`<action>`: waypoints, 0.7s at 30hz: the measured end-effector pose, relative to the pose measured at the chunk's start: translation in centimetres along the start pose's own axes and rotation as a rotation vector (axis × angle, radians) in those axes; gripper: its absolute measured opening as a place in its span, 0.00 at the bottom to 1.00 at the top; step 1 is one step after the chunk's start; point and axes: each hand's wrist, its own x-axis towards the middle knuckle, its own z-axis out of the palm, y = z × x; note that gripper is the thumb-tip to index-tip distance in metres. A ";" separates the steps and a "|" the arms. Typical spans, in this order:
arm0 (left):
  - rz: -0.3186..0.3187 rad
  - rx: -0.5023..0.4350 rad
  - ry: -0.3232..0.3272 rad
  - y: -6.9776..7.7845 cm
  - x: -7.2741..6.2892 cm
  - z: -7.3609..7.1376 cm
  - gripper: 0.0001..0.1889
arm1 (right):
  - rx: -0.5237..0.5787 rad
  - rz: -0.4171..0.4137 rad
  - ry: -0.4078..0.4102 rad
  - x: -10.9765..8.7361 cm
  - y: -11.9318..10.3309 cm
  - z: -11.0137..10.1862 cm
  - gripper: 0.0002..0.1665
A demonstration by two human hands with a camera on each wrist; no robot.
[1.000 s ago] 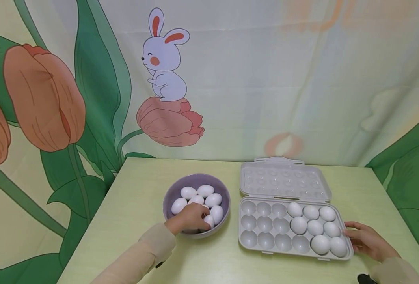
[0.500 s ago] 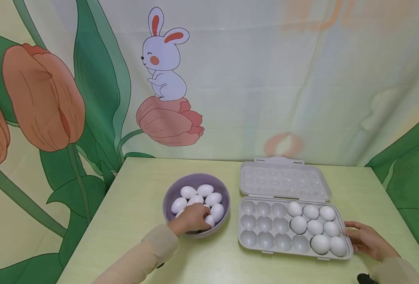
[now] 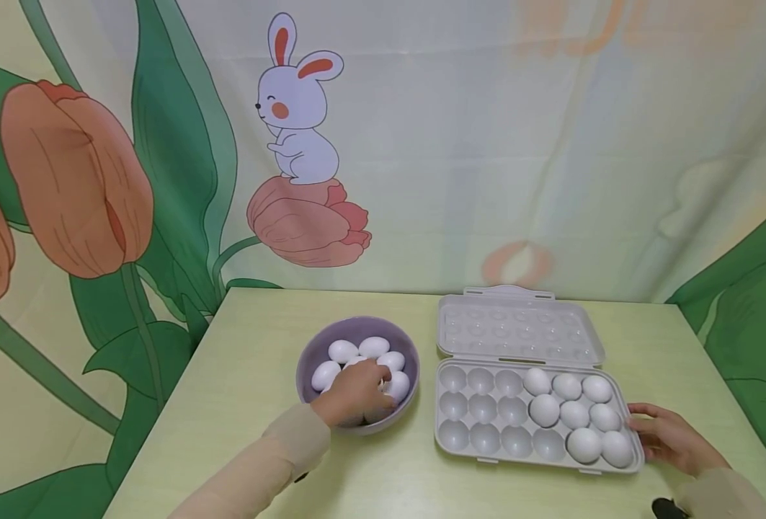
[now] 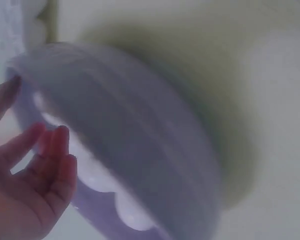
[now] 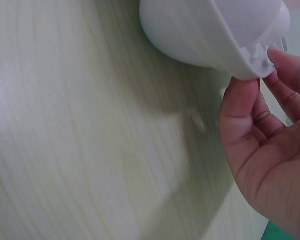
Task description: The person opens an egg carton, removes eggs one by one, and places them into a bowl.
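In the head view, my left hand (image 3: pixel 357 391) reaches into a purple bowl (image 3: pixel 305 364) of white eggs (image 3: pixel 374 347). Its bent fingers and thumb are spread at an egg (image 3: pixel 397 387) on the bowl's right side; whether they grip one is hidden. The left wrist view has the same hand (image 4: pixel 32 180) at the bowl's rim (image 4: pixel 140 135), fingers partly curled. To the right lies an open grey egg box (image 3: pixel 496 455), with several eggs in its right part. My right hand (image 3: pixel 671 436) pinches the box's right edge, with thumb and finger (image 5: pixel 285 65) at its rim.
The hinged lid (image 3: pixel 519 331) lies folded back behind the box. Hollows on the left side of the box hold no eggs. A pale yellow table (image 3: pixel 259 339) carries everything. Behind it hangs a curtain (image 3: pixel 447 158) printed with a rabbit and tulips.
My left hand has shifted slightly up and right within the bowl. The egg it was touching near the front is now covered. My right hand has stayed at the box's edge.
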 end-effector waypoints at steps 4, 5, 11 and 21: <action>0.017 -0.097 0.035 2.4 1.0 -1.1 0.20 | 0.010 -0.002 -0.004 0.1 0.1 -0.1 0.28; 0.030 -0.115 0.041 3.2 1.2 -1.3 0.20 | 0.013 -0.001 -0.003 0.2 0.2 -0.1 0.28; 0.143 -0.208 0.034 8.3 2.9 -0.7 0.23 | 0.007 -0.004 -0.007 0.2 0.3 -0.3 0.27; 0.155 -0.220 -0.003 14.2 5.8 5.7 0.30 | -0.008 0.004 0.014 0.2 0.2 -0.2 0.31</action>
